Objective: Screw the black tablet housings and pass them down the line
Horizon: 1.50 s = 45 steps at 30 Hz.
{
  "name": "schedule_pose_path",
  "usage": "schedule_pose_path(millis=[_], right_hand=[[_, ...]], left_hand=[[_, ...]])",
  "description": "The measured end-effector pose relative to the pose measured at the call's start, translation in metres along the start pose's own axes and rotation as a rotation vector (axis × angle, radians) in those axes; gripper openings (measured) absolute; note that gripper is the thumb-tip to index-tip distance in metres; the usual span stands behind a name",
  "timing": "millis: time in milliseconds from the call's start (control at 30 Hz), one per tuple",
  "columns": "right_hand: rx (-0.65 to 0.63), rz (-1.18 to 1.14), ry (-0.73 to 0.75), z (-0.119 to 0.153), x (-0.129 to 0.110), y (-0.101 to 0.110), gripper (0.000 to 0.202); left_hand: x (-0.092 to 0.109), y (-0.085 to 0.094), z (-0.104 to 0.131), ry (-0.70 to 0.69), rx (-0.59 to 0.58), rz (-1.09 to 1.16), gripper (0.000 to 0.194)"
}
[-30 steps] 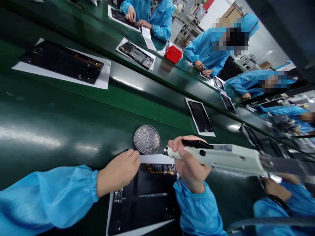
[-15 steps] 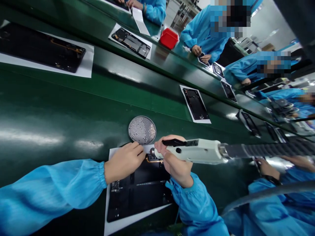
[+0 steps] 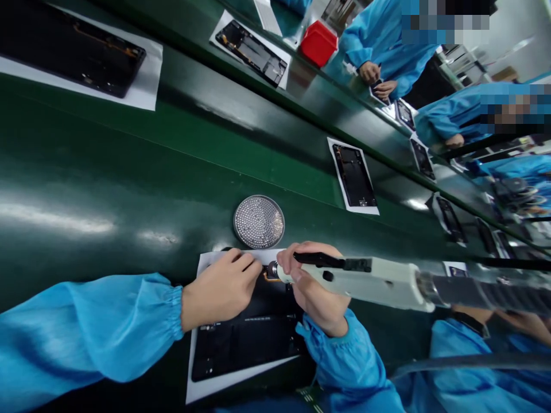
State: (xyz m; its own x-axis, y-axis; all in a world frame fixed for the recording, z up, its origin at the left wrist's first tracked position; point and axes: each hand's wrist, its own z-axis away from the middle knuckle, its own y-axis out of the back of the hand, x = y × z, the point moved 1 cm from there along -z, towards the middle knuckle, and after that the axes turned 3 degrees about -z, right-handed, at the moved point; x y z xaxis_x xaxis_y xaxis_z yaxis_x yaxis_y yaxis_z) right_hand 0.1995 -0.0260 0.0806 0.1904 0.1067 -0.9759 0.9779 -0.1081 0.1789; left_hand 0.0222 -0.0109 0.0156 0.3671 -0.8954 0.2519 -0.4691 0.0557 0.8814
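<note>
My right hand (image 3: 316, 281) is wrapped round a pale electric screwdriver (image 3: 374, 281), whose tip points left at the upper edge of a black tablet housing (image 3: 245, 344). The housing lies on a white sheet (image 3: 198, 396). My left hand (image 3: 224, 287) rests over the housing's upper left part, fingers curled together near the screwdriver tip; what they hold, if anything, is hidden. Just above both hands sits a round dimpled tray (image 3: 259, 222) with small screws on its right side.
More housings on white sheets lie at the upper left (image 3: 86, 51), the top (image 3: 252, 51) and the right (image 3: 355, 175). A red container (image 3: 318, 44) stands beyond. People in blue work across the bench, and another person's sleeve (image 3: 473, 367) is at lower right.
The view has shifted, so the far bench items sit further right. Both hands remain by the housing's upper edge, the right still round the screwdriver.
</note>
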Motion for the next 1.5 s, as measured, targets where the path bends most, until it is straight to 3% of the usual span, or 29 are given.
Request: schedule_pose_path(millis=[467, 1033, 1133, 1267, 1500], right_hand=[[-0.075, -0.035, -0.061, 0.0, -0.006, -0.003, 0.021], [-0.132, -0.082, 0.002, 0.002, -0.009, -0.011, 0.024], [-0.087, -0.066, 0.015, -0.006, -0.02, -0.009, 0.029], [0.09, -0.064, 0.1, -0.035, -0.033, -0.01, 0.028], [0.162, -0.183, 0.031, -0.071, -0.009, -0.025, 0.025]], left_hand=[[0.002, 0.005, 0.001, 0.007, 0.009, 0.034, 0.022], [0.003, 0.007, 0.004, 0.085, 0.087, 0.112, 0.028], [0.002, 0.007, 0.004, 0.096, 0.065, 0.141, 0.029], [0.003, 0.005, 0.006, 0.088, 0.028, 0.152, 0.029], [0.007, 0.002, 0.009, 0.109, -0.01, 0.141, 0.032]])
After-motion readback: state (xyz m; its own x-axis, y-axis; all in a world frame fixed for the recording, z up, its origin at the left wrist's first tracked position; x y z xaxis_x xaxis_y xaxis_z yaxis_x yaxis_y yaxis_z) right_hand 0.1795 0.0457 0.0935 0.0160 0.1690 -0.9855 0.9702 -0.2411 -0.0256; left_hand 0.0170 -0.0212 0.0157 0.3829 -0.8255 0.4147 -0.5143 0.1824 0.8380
